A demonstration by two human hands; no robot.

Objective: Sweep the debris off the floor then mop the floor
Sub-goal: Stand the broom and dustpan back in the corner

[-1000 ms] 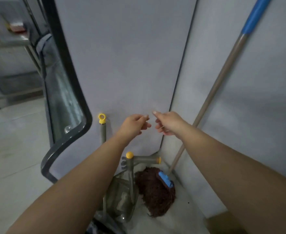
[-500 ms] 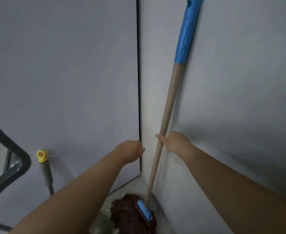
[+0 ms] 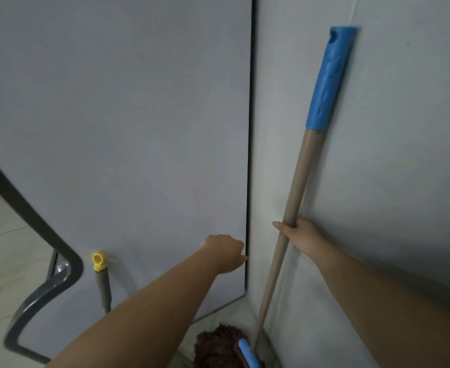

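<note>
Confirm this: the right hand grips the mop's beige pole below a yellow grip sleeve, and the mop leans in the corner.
One detail is wrong: the head view shows the grip sleeve is blue, not yellow. The right hand does grip the mop's beige pole below it, and the mop leans in the corner.

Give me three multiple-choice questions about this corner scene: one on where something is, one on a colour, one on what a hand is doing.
1. Where does the mop lean?
A. on the right wall
B. flat on the floor
C. on the left panel

2. What colour is the grip at the mop's top?
A. red
B. blue
C. green

3. What is the right hand doing?
A. hanging free
B. pressing the wall
C. gripping the mop's pole

Answers: 1 A, the grip rests against the right wall. 2 B, the sleeve is plainly blue. 3 C, the fingers wrap round the tan pole.
</note>
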